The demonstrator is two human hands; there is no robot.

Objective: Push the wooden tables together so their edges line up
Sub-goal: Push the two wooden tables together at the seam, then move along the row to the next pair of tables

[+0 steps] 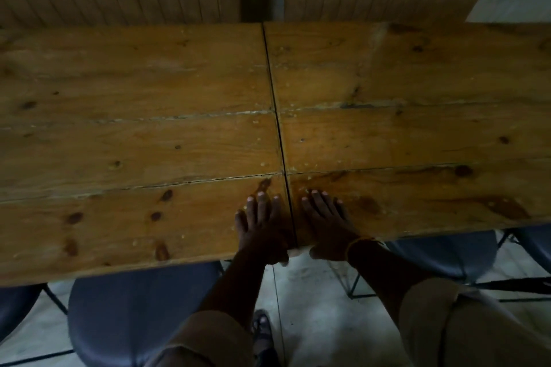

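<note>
Wood: both tables are thick varnished planks, so judge them stiff, heavy and a little slick under your palms.
Left table (pixel 134 128): it fills the left of the view, its right edge against the seam.
Right table (pixel 417 116): it meets the other along a thin dark seam (pixel 275 104); near edges look almost level.
Left hand (pixel 262 226): flat, fingers spread on the left surface, thumb hooked under the near edge.
Right hand (pixel 323 226): likewise on the right surface, just beside the seam.
Hold: grip the near edges by the seam and press inward; planks won't flex.
Chairs (pixel 143 313): tucked under the near edge, so legs may catch.
</note>
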